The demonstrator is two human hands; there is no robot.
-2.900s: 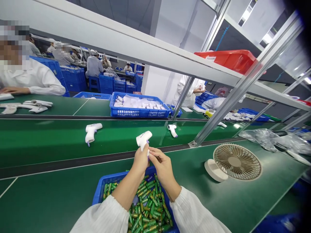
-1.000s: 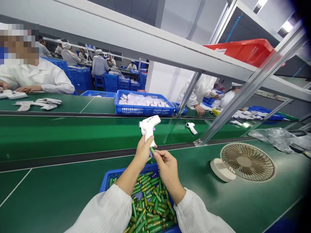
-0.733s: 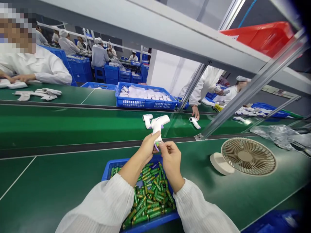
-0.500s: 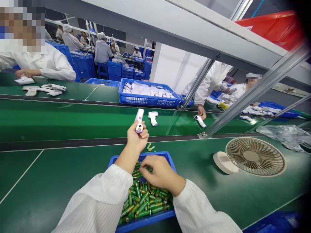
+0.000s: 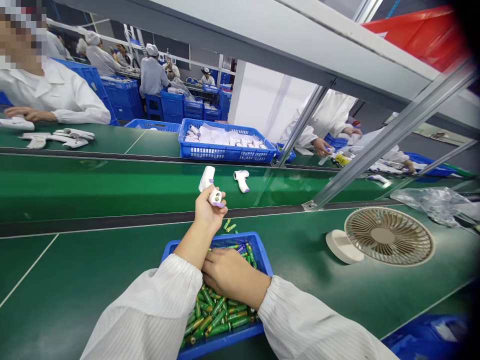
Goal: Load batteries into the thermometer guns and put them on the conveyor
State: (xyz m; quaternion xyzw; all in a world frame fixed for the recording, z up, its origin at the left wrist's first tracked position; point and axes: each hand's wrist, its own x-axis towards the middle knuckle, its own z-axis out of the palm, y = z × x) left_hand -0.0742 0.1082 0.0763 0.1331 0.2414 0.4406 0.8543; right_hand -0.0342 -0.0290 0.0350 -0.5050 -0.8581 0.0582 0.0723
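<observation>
My left hand (image 5: 211, 207) is closed round a white handheld thermometer (image 5: 207, 179) with purple trim, held over the near edge of the green belt; a round opening in its handle end faces me. My right hand (image 5: 230, 275) reaches into a blue tray (image 5: 264, 250) heaped with green batteries (image 5: 219, 316). Its fingertips are hidden among the batteries and behind my left forearm. A few loose batteries (image 5: 229, 227) lie just beyond the tray. Another white thermometer (image 5: 242, 180) lies on the belt to the right of my left hand.
A beige fan (image 5: 382, 235) stands on the right, with a clear plastic bag (image 5: 435, 202) behind it. Across the belt is a blue basket (image 5: 227, 154) of white thermometers. People in white work on the far side. A slanted metal post (image 5: 390, 135) crosses the right side.
My right hand has lowered into the batteries. The thermometer in my left hand has turned. Across the belt, a person's hand and the thermometer under it have left the belt's right part.
</observation>
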